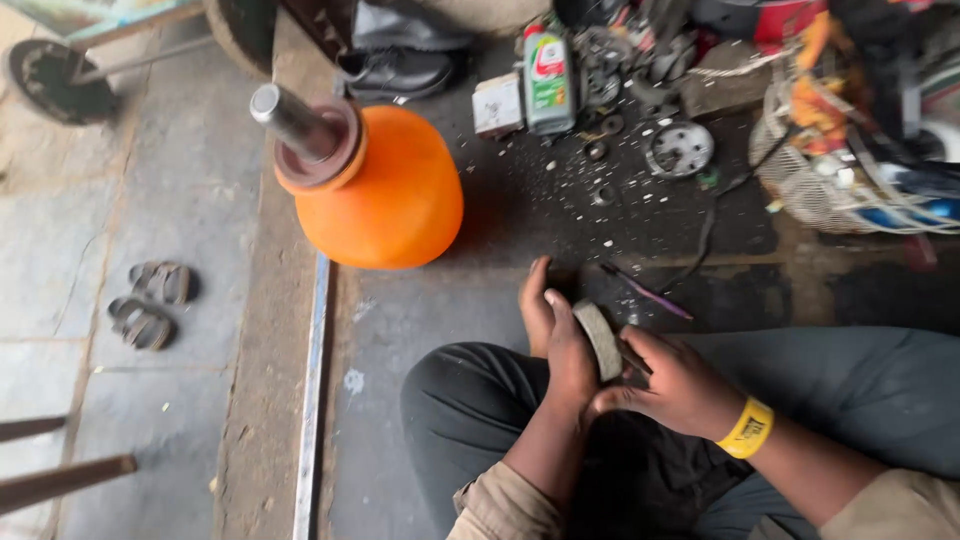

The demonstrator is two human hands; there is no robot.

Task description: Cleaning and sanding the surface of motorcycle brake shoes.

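the big orange pot (385, 190) sits on the floor. just below and to its right, the left hand (568, 355) is wrapped around a grey curved pad (598, 340). the right hand (680, 385) grips the pad's other side, fingers closed on it.

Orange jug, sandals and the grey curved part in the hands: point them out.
orange jug (385, 195), head view, middle of its body
sandals (152, 303), head view, between the pair
grey curved part (599, 340), head view, its outer face
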